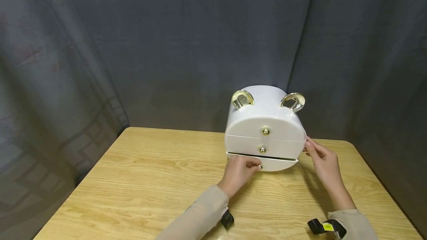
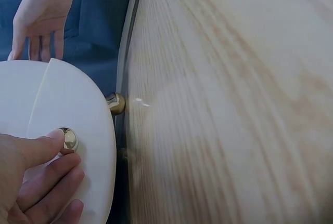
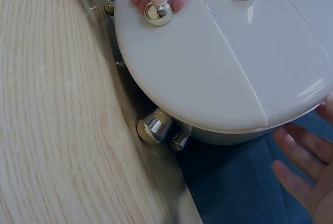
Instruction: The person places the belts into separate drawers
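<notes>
A white rounded drawer box [image 1: 267, 106] with two gold ears stands toward the right of the table. Its front has three drawers, each with a gold knob. The bottom drawer [image 1: 280, 164] sticks out slightly, a dark gap along its top edge. My left hand [image 1: 237, 173] pinches that drawer's knob [image 2: 69, 140] between thumb and fingers, seen closely in the left wrist view. At the box's right side is my right hand [image 1: 325, 164], its fingers extended against or close beside the wall. In the right wrist view, its fingers [image 3: 302, 154] lie by the box's edge.
The wooden table [image 1: 160, 166] extends widely to the left of the box. Gold feet [image 3: 154, 125] hold the box off the tabletop. Behind the table hangs a dark grey curtain [image 1: 186, 55], close to the back of the box.
</notes>
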Demonstrator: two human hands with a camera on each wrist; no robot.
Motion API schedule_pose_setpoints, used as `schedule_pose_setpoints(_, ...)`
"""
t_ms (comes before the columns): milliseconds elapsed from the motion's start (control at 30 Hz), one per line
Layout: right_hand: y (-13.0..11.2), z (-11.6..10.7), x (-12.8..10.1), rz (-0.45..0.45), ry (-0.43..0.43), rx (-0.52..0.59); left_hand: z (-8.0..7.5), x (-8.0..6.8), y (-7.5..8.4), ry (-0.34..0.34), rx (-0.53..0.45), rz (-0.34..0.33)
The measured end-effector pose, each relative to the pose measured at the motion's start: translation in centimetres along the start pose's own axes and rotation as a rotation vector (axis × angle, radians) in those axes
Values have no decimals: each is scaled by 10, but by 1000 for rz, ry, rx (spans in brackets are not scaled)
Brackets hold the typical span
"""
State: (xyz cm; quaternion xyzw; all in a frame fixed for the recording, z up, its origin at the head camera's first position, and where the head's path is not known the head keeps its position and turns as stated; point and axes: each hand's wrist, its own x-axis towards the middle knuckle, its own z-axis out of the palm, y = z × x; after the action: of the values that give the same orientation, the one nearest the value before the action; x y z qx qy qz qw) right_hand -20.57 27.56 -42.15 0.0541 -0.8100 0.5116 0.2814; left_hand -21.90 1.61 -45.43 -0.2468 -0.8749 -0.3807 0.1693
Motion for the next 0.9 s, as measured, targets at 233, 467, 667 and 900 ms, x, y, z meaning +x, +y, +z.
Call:
schedule_pose_setpoints(233,-4,-1,0,5,0,-43,3,3,-1,8,10,2)
schedule_pose_setpoints(467,-6,-1,-2,-10,14,-41,5,3,-1,24,12,7)
schedule_pose_setpoints(667,-6,-1,-2,0,26,-46,5,4,-1,29,-4,0)
schedule_pose_setpoints(900,-5,0,-2,17,32,-30,6,6,-2,16,-45,-34)
